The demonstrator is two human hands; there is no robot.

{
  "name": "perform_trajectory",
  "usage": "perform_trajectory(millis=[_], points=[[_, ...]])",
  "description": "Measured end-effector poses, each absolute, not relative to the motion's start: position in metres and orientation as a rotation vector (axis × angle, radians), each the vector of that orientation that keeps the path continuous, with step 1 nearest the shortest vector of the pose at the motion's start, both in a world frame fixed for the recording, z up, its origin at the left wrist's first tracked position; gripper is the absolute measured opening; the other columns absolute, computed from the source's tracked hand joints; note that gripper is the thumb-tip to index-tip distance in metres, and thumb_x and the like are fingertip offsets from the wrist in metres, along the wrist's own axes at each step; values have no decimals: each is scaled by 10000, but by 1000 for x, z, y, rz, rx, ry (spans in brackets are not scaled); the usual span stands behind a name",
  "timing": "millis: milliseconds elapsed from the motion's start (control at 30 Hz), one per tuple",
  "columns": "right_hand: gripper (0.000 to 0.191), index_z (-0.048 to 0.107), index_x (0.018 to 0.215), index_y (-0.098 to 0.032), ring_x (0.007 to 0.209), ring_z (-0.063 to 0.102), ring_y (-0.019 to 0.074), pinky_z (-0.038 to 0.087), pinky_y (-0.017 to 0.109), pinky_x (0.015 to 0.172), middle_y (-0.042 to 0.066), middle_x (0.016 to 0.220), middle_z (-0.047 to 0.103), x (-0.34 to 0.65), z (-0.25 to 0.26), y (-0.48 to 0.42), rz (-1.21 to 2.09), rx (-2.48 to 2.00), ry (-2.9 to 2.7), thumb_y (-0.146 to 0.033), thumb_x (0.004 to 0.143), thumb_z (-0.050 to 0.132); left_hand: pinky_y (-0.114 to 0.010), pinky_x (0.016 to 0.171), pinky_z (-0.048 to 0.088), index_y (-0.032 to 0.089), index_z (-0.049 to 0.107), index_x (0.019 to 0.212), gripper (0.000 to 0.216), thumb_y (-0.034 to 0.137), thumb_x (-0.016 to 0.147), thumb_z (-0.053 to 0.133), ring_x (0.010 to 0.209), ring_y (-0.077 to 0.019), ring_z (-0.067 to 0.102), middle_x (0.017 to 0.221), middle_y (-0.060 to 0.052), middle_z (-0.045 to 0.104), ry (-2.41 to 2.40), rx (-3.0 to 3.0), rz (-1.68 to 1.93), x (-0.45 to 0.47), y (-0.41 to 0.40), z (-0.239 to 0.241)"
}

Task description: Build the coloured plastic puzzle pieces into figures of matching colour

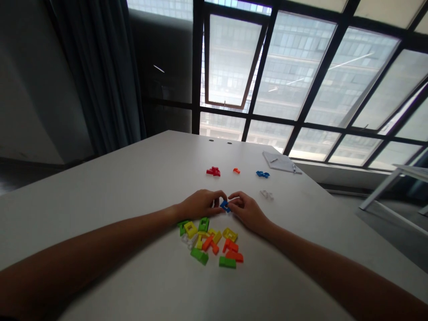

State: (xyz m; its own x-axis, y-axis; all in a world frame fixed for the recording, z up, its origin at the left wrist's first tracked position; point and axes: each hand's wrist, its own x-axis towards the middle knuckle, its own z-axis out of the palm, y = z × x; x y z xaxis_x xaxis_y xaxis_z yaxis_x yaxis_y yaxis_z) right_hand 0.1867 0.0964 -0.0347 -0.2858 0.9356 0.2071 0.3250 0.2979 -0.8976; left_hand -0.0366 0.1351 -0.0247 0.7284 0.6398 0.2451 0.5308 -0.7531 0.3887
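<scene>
Head view: we look down across the worktop point(100, 187)
Left hand point(200, 206): our grip clamped on the blue plastic piece point(225, 206)
Right hand point(249, 212): grip clamped on it too, from the other side
Blue plastic piece: between both hands — just beyond the heap of coloured plastic pieces point(207, 243)

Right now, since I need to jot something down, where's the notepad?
In the head view, the notepad lies at the far right edge of the table, just beyond the blue plastic piece, by the window.
</scene>
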Motion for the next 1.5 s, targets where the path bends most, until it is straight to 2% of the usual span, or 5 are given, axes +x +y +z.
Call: perform_trajectory(millis=[200,867,1067,1267,1500], points=[[244,625,1087,-193,791,657,168,527,308,726,37,931,721,185,-34,91,830,-1110,-1867,-267,857,662,-247,651,417,252,611,1165,331,487,932,609,742,-164,653,891,2,712,959,2595,568,-37,136,-25],[293,591,1107,-191,697,619,149,503,273,653,-10,788,652,183,-28,84,735,-1206,-1929,-175,821,652,-244,636,401,253,599,1151,327,492,929,620,748,-170,643,893,5,704,999,2578,582,-36,136,-25],[224,626,1018,-194,707,617,137,509,266,658,28,921,675,182,-31,84,576,-1149,-1948,-158,801,664,-249,645,409,250,595,1158,341,502,929,614,747,-171,647,901,-2,706,988,2567,570,-36,135,-24],[220,628,1038,-207,764,671,170,540,319,716,50,1014,704,202,-21,108,396,-1141,-1937,-262,832,682,-254,614,421,274,433,1385,539,500,929,609,723,-179,651,882,9,700,1045,2472,578,-35,134,-26],[321,616,1019,-207,762,709,221,552,343,684,84,1014,740,299,-15,188,6,-1342,-1730,-481,853,646,-261,626,407,269,468,1337,452,459,942,581,718,-174,638,873,18,707,1050,2521,579,-35,136,-27]])
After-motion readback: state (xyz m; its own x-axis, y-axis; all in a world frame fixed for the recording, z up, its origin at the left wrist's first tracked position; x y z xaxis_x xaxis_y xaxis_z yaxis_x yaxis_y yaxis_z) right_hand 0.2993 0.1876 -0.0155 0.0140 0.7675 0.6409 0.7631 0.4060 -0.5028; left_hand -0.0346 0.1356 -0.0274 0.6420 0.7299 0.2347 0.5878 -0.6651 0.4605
